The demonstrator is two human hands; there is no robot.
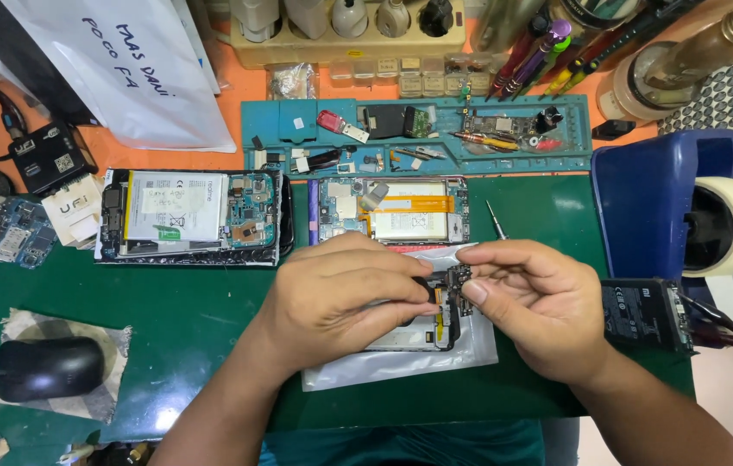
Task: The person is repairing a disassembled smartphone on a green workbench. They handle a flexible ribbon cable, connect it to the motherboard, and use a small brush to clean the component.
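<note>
Both my hands meet over the middle of the green mat point(194, 311). My left hand point(332, 298) and my right hand point(539, 302) pinch a small dark circuit board point(454, 289) between their fingertips. Under them lies a phone frame point(422, 332) on a clear plastic bag point(401, 362). Just beyond my hands sits an opened phone point(396, 211) with a white battery and an orange flex cable. A second opened phone point(189, 216) lies to the left of it. A thin screwdriver point(496, 220) rests by my right hand.
A blue parts tray point(418, 134) with small components runs along the back. A blue tape dispenser point(668, 203) stands at right, a black battery point(647, 315) beside it. A black mouse point(47, 367) sits at left, near a loose board point(0, 233) and a white bag point(125, 69).
</note>
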